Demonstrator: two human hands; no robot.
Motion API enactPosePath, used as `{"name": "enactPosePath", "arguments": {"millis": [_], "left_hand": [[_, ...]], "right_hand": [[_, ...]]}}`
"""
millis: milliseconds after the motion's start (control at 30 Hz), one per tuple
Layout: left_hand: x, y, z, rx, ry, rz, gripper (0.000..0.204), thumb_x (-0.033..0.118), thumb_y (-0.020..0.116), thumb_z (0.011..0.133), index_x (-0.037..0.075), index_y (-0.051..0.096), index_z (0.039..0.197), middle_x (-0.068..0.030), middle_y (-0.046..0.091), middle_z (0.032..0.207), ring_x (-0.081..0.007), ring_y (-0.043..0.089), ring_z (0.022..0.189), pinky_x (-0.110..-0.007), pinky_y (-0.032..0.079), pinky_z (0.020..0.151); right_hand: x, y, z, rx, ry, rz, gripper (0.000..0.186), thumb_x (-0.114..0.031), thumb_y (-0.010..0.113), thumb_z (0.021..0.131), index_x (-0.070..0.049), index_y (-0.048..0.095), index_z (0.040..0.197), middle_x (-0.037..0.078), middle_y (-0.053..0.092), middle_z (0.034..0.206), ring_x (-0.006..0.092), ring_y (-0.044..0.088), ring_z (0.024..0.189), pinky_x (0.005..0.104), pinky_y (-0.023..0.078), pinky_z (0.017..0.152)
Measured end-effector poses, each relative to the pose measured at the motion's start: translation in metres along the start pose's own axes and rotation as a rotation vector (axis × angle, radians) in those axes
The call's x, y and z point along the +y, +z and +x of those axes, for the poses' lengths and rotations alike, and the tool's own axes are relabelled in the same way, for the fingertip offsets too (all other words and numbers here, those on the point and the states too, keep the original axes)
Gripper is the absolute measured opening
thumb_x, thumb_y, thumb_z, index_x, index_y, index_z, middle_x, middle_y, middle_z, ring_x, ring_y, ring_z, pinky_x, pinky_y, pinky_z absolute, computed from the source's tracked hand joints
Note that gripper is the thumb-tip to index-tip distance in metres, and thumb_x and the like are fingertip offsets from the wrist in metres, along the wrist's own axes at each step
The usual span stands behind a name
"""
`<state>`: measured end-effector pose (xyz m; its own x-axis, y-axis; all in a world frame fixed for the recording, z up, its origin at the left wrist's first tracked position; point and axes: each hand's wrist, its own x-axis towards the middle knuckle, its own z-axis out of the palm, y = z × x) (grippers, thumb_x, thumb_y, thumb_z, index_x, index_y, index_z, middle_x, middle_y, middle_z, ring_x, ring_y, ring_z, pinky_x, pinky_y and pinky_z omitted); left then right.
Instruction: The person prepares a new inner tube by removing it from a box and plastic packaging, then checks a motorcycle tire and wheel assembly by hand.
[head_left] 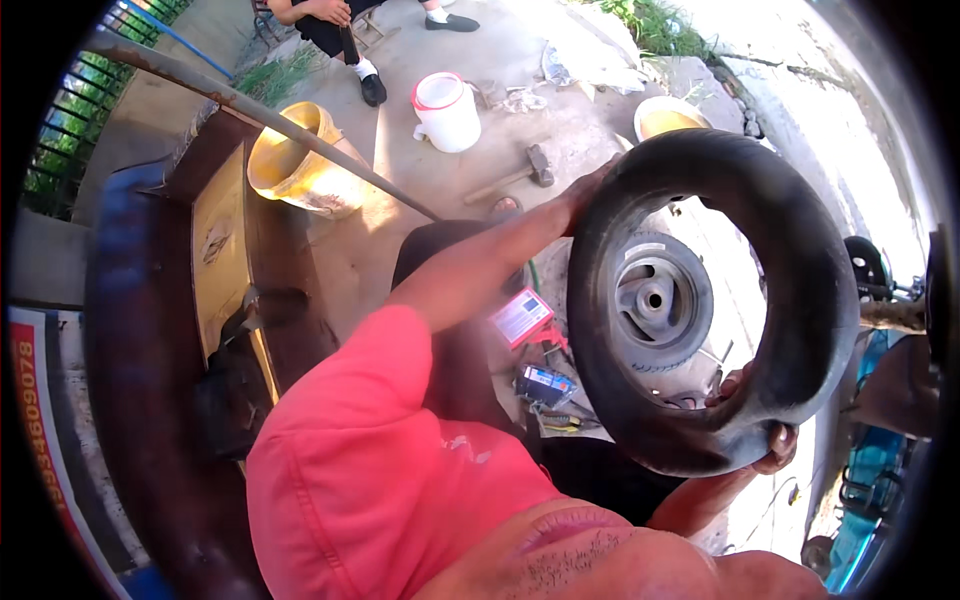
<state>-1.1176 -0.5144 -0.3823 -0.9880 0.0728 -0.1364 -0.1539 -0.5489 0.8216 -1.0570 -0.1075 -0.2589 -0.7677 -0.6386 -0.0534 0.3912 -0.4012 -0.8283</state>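
Note:
A black inflated inner tube [810, 320] is held up on the right, with a bulge at its lower part. My left hand [585, 195] grips its upper left side, fingers partly hidden behind it. My right hand [772, 448] is closed round its lower right side, with fingertips showing inside the ring. Seen through the ring, a small wheel [680, 305] with tyre and metal hub lies on the ground. A pink-edged card box [518, 316] and a blue package [543, 388] lie beside it among small tools, partly hidden by the tube.
A hammer [541, 167], yellow bucket [285, 170], white bucket [450, 120] and pale basin [660, 122] stand or lie ahead. A metal pole [200, 85] crosses the upper left, over a cabinet [220, 250]. A seated person's shoe [372, 90] is at the back. Turquoise vehicle parts [860, 500] border the right.

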Motion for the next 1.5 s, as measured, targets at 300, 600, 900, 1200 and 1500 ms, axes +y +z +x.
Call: {"name": "enactPosePath", "arguments": {"millis": [300, 600, 900, 1200, 1500], "left_hand": [[-0.012, 0.02, 0.012, 0.07, -0.177, -0.151, 0.066, 0.06, 0.038, 0.107, 0.002, 0.062, 0.126, -0.0171, 0.073, 0.108, -0.0331, 0.073, 0.086, -0.048, 0.059, 0.086], [0.017, 0.022, -0.014, -0.069, 0.014, 0.203, 0.084, 0.052, 0.077, 0.089, 0.002, 0.045, 0.148, -0.0192, 0.062, 0.132, -0.0325, 0.068, 0.113, -0.044, 0.061, 0.092], [0.035, 0.044, -0.037, 0.106, 0.027, 0.33, 0.062, 0.01, 0.071, 0.089, -0.003, 0.048, 0.145, -0.0116, 0.064, 0.128, -0.0203, 0.061, 0.117, -0.034, 0.048, 0.104], [0.03, 0.05, -0.034, 0.162, 0.036, 0.28, 0.05, 0.006, 0.065, 0.094, -0.003, 0.053, 0.142, -0.0111, 0.065, 0.129, -0.0201, 0.063, 0.115, -0.034, 0.05, 0.101], [0.034, 0.031, -0.033, 0.157, 0.05, 0.282, 0.046, 0.004, 0.06, 0.096, -0.005, 0.055, 0.141, -0.0116, 0.066, 0.13, -0.0212, 0.063, 0.116, -0.033, 0.048, 0.104]], "right_hand": [[0.008, -0.106, 0.017, 0.276, 0.044, 0.289, 0.07, -0.026, 0.053, 0.099, 0.013, 0.031, 0.153, 0.032, 0.05, 0.147, 0.0399, 0.056, 0.132, 0.0509, 0.045, 0.114], [0.029, -0.136, 0.025, 0.484, 0.028, 0.158, 0.064, -0.023, 0.062, 0.094, 0.017, 0.045, 0.141, 0.029, 0.064, 0.129, 0.0372, 0.068, 0.111, 0.0447, 0.054, 0.102], [0.056, -0.153, 0.021, 0.491, 0.0, 0.108, 0.049, -0.017, 0.057, 0.099, 0.004, 0.051, 0.142, 0.017, 0.068, 0.124, 0.0273, 0.07, 0.107, 0.0413, 0.055, 0.1], [0.06, -0.131, 0.04, 0.646, 0.041, -0.824, 0.094, -0.054, 0.081, 0.082, 0.005, 0.048, 0.148, 0.022, 0.062, 0.134, 0.0286, 0.06, 0.123, 0.0385, 0.045, 0.108], [0.045, -0.124, 0.039, 0.689, 0.155, -0.779, 0.059, -0.036, 0.078, 0.088, 0.003, 0.063, 0.13, 0.015, 0.073, 0.113, 0.0216, 0.069, 0.101, 0.0343, 0.052, 0.096]]}}
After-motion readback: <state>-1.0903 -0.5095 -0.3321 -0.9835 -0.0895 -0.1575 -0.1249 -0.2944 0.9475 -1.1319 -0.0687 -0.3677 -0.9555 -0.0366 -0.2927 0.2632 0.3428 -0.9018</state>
